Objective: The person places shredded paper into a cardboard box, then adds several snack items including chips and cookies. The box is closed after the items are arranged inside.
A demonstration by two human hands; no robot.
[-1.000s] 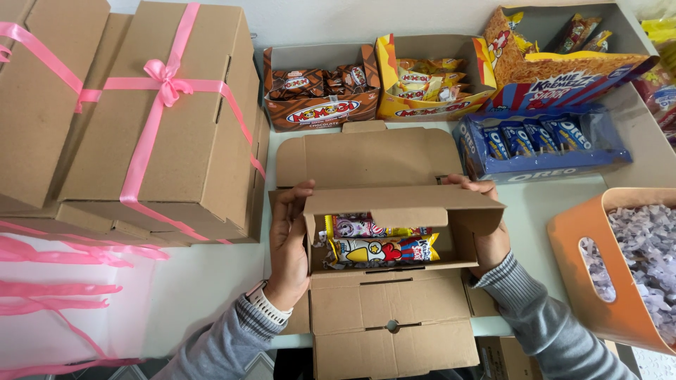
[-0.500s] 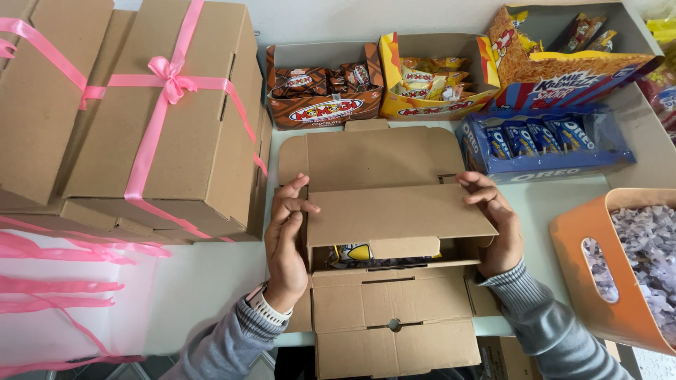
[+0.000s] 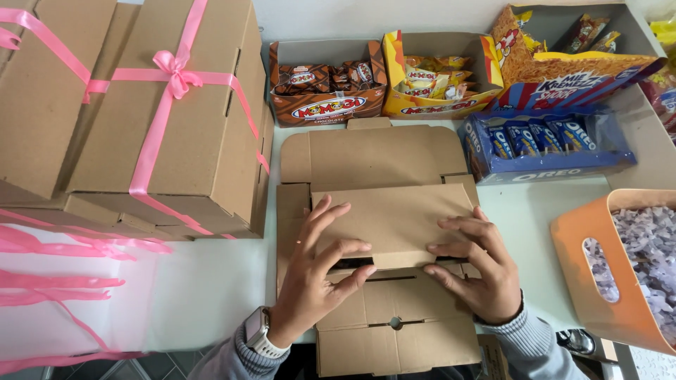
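Observation:
A flat brown cardboard mailer box [image 3: 380, 158] lies on the pale table in front of me, its lid panel spread toward the far side. An inner flap [image 3: 394, 218] is folded down over the box's contents, which are hidden now. My left hand [image 3: 313, 278] presses on the flap's left part with fingers spread. My right hand [image 3: 475, 267] lies flat on the flap's right part, fingertips at its front edge. The box's front panel [image 3: 398, 331] hangs toward me over the table edge. A watch sits on my left wrist.
Stacked cardboard boxes tied with pink ribbon [image 3: 169, 77] stand at the left, loose pink ribbons [image 3: 63, 246] beside them. Open snack cartons line the back: brown [image 3: 327, 105], yellow [image 3: 436, 98], blue biscuit tray [image 3: 542, 162]. An orange bin of pale shredded paper [image 3: 620, 274] stands right.
The flap has come down over the snack packets, which showed a second ago. Both hands moved from the box's sides onto the top of the flap.

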